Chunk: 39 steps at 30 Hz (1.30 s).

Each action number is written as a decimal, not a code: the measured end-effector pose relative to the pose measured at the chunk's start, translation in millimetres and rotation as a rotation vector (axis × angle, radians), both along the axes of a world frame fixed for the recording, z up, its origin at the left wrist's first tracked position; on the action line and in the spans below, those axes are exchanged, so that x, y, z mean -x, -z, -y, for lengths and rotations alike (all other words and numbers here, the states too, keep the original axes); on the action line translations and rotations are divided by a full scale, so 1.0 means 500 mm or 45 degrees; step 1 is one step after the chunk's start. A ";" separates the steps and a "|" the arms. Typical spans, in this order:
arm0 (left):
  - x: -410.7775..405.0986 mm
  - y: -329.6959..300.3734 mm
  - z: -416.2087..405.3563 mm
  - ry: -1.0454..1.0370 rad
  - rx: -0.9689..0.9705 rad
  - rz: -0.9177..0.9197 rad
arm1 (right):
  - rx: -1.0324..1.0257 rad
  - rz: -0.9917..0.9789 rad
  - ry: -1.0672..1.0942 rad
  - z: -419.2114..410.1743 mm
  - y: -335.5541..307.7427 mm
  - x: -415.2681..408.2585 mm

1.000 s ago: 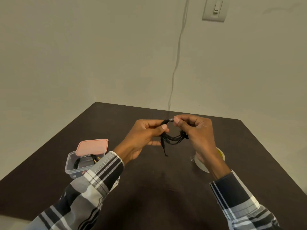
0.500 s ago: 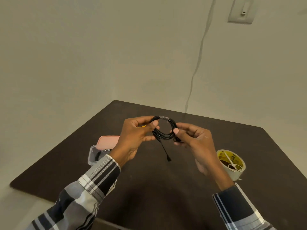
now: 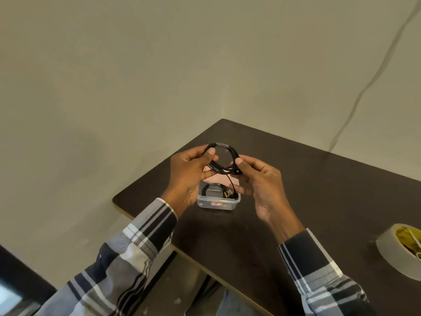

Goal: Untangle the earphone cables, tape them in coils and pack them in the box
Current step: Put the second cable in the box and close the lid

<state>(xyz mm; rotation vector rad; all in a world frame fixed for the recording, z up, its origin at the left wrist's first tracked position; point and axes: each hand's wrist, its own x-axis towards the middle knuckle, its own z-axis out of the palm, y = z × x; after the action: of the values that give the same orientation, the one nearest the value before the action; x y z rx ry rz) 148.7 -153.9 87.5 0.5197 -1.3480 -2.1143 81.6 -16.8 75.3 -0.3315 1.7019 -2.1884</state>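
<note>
Left hand [image 3: 186,174] and right hand [image 3: 259,179] are both pinching the taped black earphone coil [image 3: 222,159], holding it just above the clear box [image 3: 218,202] sitting on the counter [image 3: 319,190].

Dark table [image 3: 307,201]: clear box [image 3: 217,202] near left corner, tape roll [image 3: 401,254] at right.

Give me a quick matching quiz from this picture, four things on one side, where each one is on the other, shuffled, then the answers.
Things:
1. coiled black cable
2. clear box
3. tape roll
4. pink lid

Places:
A. on the table at the far right edge of view
B. held up between both hands
C. just behind the box
D. on the table below the hands, a cable inside

Pairs: 1-B, 2-D, 3-A, 4-C
</note>
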 end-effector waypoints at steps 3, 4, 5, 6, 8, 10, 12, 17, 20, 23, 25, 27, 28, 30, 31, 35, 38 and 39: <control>0.000 0.020 0.018 -0.087 -0.066 0.009 | 0.001 0.024 -0.032 0.032 0.008 0.003; 0.000 0.026 0.022 -0.108 -0.079 0.006 | 0.006 0.026 -0.040 0.038 0.011 0.005; -0.002 0.032 0.027 -0.126 -0.083 0.011 | 0.006 0.022 -0.044 0.043 0.014 0.005; -0.003 0.039 0.029 -0.137 -0.079 0.022 | -0.011 0.005 -0.041 0.047 0.019 0.006; -0.003 0.054 0.027 -0.135 -0.054 0.044 | -0.104 -0.115 -0.012 0.049 0.031 0.012; -0.003 0.065 0.019 -0.112 -0.023 0.078 | -0.241 -0.308 0.045 0.042 0.042 0.016; -0.002 0.074 0.014 -0.097 0.046 0.133 | -0.354 -0.490 0.094 0.035 0.051 0.020; -0.009 0.086 0.013 -0.058 0.454 0.258 | -0.559 -0.670 0.138 0.022 0.072 0.020; -0.019 0.083 0.033 -0.070 0.907 0.381 | -0.629 -0.652 0.150 0.019 0.081 0.020; -0.025 0.077 0.040 -0.029 1.288 0.538 | -0.734 -0.691 0.139 0.019 0.083 0.021; -0.025 0.077 0.043 -0.023 1.494 0.667 | -0.851 -0.743 0.139 0.020 0.078 0.019; -0.025 0.073 0.048 -0.027 1.590 0.756 | -1.017 -0.827 0.135 0.019 0.067 0.016; -0.025 0.072 0.053 -0.015 1.587 0.776 | -1.109 -0.870 0.127 0.019 0.060 0.014; -0.026 0.066 0.056 0.005 1.532 0.794 | -1.266 -0.930 0.094 0.017 0.047 0.013; -0.025 0.062 0.055 0.001 1.517 0.803 | -1.327 -0.949 0.076 0.018 0.040 0.014; -0.016 0.056 0.049 0.040 1.565 0.881 | -1.452 -1.005 -0.038 0.031 0.027 0.014; -0.008 0.050 0.050 0.100 1.581 0.940 | -1.428 -0.965 -0.200 0.029 0.008 0.020; -0.006 0.047 0.051 0.126 1.593 0.950 | -1.411 -0.942 -0.271 0.022 0.001 0.024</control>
<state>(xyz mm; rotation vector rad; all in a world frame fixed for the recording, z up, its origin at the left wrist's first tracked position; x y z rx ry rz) 151.7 -179.5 64.1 0.6673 -2.7348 -0.7258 69.4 -28.0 75.0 -0.9821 2.7528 -0.7171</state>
